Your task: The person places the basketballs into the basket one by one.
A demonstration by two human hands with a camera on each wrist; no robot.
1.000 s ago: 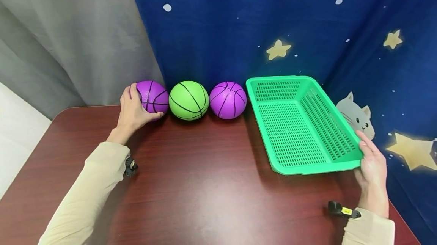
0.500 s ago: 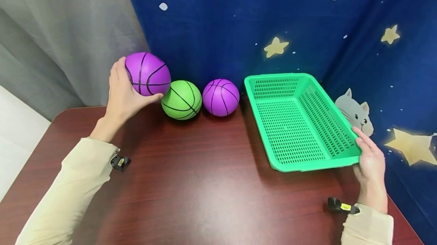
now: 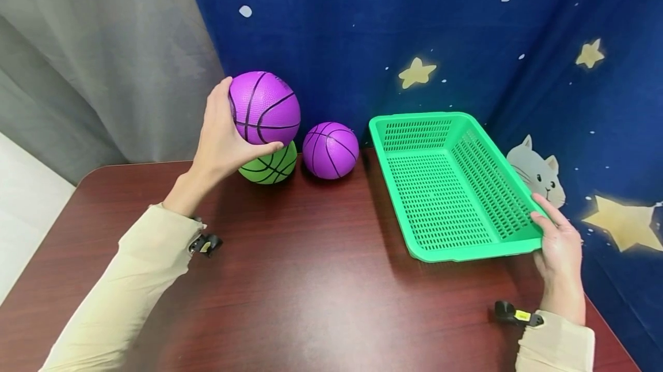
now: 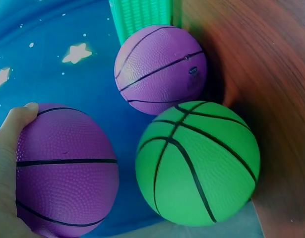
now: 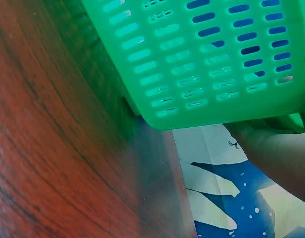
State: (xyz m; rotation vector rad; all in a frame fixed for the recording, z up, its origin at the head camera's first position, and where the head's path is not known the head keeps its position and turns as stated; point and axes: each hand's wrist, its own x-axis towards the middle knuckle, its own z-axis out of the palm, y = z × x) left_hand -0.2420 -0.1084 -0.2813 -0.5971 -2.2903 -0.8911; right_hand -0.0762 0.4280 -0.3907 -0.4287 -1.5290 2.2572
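My left hand grips a purple mini basketball from its left side, thumb beneath, and holds it up above the table. In the head view this ball partly covers a green mini basketball standing behind and below it. A second purple basketball sits just right of the green one. The left wrist view shows the held purple ball apart from the green ball. At the right, my right hand holds the near right corner of a green plastic basket, fingers over its rim. Nothing lies inside the basket.
The reddish-brown wooden table has its back edge right behind the balls. A blue curtain with stars and a grey cat hangs behind it, beside a grey curtain at the left. Each wrist wears a small black camera.
My left hand has lifted the left purple ball off the table, then carried it right, in front of the green ball. My right hand keeps its hold on the basket, which stays nearly in place.
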